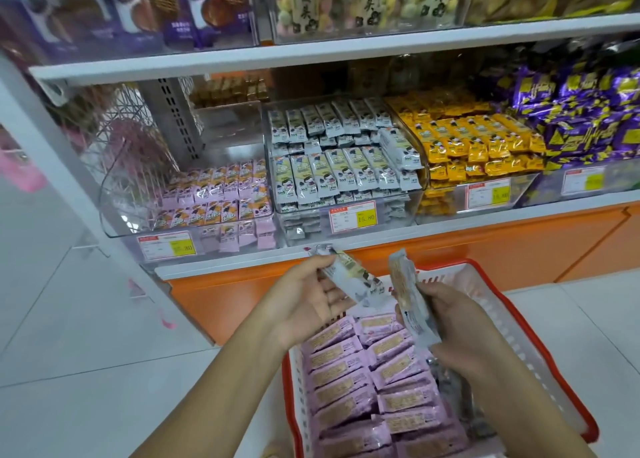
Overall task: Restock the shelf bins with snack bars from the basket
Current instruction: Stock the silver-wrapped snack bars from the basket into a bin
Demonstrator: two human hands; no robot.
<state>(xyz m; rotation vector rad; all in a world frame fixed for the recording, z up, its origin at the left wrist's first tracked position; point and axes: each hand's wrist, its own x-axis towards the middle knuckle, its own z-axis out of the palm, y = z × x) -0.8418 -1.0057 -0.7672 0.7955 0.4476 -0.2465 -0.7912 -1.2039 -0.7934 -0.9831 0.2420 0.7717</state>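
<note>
A white basket with a red rim point(519, 322) sits on the floor below the shelf, full of pink-wrapped snack bars point(367, 378). Above the basket, my left hand point(308, 302) pinches a white-wrapped snack bar point(349, 274) between thumb and fingers. To its right, my right hand point(464, 322) holds a second white-wrapped snack bar point(408, 298), back side facing me. On the shelf stand three clear bins: a pink-bar bin point(138, 212) on the left, a white-bar bin point(346, 167) in the middle, and a yellow-bar bin point(467, 142) to the right.
Purple and yellow packets point(588, 111) fill the far-right bin. An upper shelf point(311, 56) carries purple boxes and clear tubs of snacks. The orange shelf base point(485, 246) stands behind the basket. White floor tiles point(86, 319) spread to the left.
</note>
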